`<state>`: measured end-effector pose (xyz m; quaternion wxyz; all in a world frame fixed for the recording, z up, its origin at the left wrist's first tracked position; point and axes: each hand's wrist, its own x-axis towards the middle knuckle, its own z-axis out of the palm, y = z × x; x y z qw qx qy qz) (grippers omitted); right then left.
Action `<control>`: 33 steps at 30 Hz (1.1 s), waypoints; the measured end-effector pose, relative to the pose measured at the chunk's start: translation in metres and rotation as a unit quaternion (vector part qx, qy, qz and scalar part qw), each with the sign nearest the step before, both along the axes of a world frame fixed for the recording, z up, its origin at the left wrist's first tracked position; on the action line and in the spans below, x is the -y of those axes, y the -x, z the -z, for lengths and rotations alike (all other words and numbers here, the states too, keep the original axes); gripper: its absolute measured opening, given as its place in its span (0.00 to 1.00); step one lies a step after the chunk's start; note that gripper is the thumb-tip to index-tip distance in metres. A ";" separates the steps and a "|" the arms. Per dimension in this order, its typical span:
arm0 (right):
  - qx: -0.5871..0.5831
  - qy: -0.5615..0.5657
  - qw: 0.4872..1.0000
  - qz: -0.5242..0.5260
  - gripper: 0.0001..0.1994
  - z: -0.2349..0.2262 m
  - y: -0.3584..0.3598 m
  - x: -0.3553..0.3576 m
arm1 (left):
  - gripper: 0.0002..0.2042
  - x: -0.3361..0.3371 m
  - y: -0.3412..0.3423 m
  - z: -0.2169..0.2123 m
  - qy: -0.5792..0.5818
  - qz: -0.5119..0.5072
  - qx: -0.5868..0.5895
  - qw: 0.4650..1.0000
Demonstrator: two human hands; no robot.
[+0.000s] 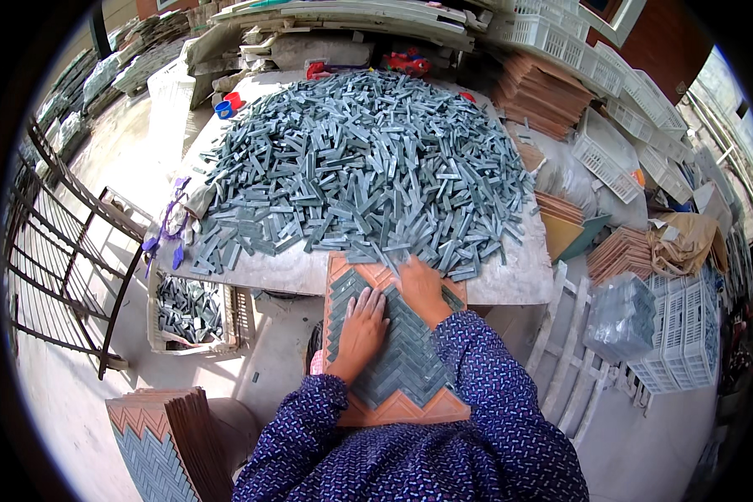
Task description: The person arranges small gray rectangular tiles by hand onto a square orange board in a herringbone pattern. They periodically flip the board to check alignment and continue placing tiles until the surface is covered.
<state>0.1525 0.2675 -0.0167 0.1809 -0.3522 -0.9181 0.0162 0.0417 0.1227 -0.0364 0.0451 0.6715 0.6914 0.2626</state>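
Note:
An orange herringbone tray [453, 408] lies in front of me against the table's near edge, mostly filled with slim grey-green stone strips [406, 360] set in a zigzag. My left hand [361, 328] rests flat on its left part, fingers stretched out. At the tray's far edge is my right hand [422, 289], its fingers curled in beside the loose strips. Whatever those fingers hold, if anything, is hidden. A large heap of loose stone strips [368, 159] covers the table beyond.
The pale tabletop [523, 280] shows around the heap. Left stand a crate of strips [194, 314], a stack of filled trays [155, 443] and a black metal rack [67, 251]. Right are a white slatted pallet [565, 351], white crates [682, 326] and stacked orange trays [540, 88].

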 end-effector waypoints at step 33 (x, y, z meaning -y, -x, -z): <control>-0.126 0.085 0.965 -0.214 0.08 0.003 0.006 -0.018 | 0.22 0.005 -0.002 -0.002 -0.022 -0.009 0.003 1.000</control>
